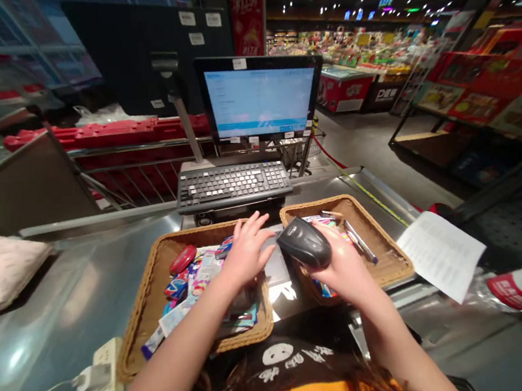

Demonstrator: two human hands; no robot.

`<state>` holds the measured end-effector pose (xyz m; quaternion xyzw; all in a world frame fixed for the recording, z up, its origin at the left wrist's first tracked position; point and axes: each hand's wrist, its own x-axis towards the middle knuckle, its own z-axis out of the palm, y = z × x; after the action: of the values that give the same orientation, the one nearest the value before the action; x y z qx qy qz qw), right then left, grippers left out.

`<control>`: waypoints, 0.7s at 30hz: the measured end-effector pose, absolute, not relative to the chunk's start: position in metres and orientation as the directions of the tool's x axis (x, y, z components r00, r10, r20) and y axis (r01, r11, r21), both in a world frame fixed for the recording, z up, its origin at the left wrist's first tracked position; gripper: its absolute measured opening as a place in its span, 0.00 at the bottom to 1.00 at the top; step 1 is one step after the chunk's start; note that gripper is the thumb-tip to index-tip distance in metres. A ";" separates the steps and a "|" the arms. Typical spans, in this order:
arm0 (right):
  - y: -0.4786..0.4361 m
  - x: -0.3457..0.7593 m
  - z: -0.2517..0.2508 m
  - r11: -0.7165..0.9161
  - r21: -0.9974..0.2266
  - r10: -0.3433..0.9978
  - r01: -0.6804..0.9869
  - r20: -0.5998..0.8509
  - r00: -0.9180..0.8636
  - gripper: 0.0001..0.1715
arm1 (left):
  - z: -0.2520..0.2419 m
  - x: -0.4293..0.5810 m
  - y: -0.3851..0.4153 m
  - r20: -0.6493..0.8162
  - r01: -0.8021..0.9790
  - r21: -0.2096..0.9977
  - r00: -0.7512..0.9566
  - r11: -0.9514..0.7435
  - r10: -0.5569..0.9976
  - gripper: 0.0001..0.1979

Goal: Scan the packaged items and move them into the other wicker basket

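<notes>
- Black, hard plastic makes up the scanner [304, 242], which is clamped in the right hand [345, 268] over the gap between the two baskets, its rounded head tilted toward the left one.
- Judged from its moulded shell, the scanner should be light and stiff, smooth enough to slip a little; the narrow handle under the palm looks the surest place to hold it, not the bulbous head.
- Spread flat with fingers apart, the left hand [245, 252] rests on the packets [194, 281] in the left basket [138, 314]; nothing is seen gripped by it.
- Thin, glossy and crinkly, the packets look almost weightless and easily crushed; an edge pinch would likely suit them.
- Woven wicker, stiff and coarse, forms both baskets; pens can be made out in the right basket [384, 256].
- Brushed steel, reflective and slick, forms the counter [63, 298], on which a sheet of paper [442, 254] overhangs the right edge.
- Beyond the baskets, a keyboard [233, 184] and a lit screen [260, 99] are set.
</notes>
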<state>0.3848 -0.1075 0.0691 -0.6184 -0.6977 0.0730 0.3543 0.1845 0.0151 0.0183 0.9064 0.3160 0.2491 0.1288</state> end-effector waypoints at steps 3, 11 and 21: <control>-0.118 0.421 0.072 0.142 -0.537 0.895 0.831 0.429 0.124 0.31 | 0.012 0.235 0.026 0.320 0.343 0.376 0.824 -0.861 0.468 0.13; -0.132 0.472 0.070 0.004 -0.524 0.879 0.852 0.408 0.247 0.30 | -0.026 0.342 0.048 -0.037 0.239 0.271 0.970 -0.932 0.238 0.09; -0.128 0.490 0.064 -0.017 -0.556 0.884 0.831 0.380 0.272 0.28 | -0.067 0.384 0.025 -0.188 0.483 0.018 0.862 -0.876 0.471 0.24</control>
<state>0.4904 -0.1278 0.0640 -0.7120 -0.6022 0.0367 0.3591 0.3844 0.0246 -0.0666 0.9643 0.2473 -0.0890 0.0321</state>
